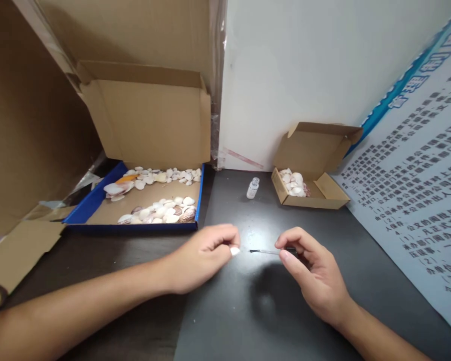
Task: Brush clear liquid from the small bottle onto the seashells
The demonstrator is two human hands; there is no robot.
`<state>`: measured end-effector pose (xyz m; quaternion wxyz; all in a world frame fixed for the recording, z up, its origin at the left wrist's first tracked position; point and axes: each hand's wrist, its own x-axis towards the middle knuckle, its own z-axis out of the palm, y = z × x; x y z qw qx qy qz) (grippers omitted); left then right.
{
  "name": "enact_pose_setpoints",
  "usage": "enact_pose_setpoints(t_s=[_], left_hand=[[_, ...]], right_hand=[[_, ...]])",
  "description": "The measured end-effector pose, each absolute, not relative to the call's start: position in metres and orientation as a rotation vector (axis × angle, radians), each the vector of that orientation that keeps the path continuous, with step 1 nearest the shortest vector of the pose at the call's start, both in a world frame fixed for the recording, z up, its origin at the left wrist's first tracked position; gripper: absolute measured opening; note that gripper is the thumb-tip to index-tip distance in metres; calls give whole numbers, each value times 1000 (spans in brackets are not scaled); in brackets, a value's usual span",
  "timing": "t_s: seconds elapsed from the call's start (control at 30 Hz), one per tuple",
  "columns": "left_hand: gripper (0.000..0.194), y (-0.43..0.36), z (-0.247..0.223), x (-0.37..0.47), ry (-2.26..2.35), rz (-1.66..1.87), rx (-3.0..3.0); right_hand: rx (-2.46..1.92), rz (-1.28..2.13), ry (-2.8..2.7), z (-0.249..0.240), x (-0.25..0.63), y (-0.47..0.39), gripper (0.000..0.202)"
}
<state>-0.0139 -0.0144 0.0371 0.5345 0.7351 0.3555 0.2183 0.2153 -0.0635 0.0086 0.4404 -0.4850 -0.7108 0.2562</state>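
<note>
Between the thumb and fingers of my left hand [210,253] is a small white seashell [235,251], its outer part showing. My right hand [311,268] pinches a thin brush [265,251] by its dark cap end, which the fingers partly hide. The dark bristle tip points left at the shell, with a small gap between them. Beyond both hands a small clear glass bottle [252,189] with a pale label stands upright and uncapped on the dark table [225,311].
On the left, an open blue-edged cardboard box [108,208] holds many shells in groups. A smaller open cardboard box [308,202] with white shells stands at the back right. A white wall [285,65] rises behind, and a printed sheet [417,200] runs along the right.
</note>
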Motion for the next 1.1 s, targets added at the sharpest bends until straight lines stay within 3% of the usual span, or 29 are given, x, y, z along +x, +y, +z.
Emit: enact_pose_setpoints(t_s=[0.1, 0.27, 0.4, 0.67, 1.1], left_hand=[[10, 5, 64, -45, 1089, 580, 2183], [16, 45, 74, -100, 1575, 286, 2321], [14, 56, 64, -117, 1512, 92, 2294], [12, 52, 60, -117, 1484, 73, 2296], [29, 119, 59, -102, 1615, 115, 2387]], right_hand=[[-1219, 605, -1762, 9, 216, -63, 6], [-1223, 630, -1770, 10, 214, -63, 8], [-1251, 619, -1777, 10, 214, -62, 10], [-1271, 617, -1774, 9, 215, -60, 11], [-1255, 707, -1784, 8, 213, -61, 14]])
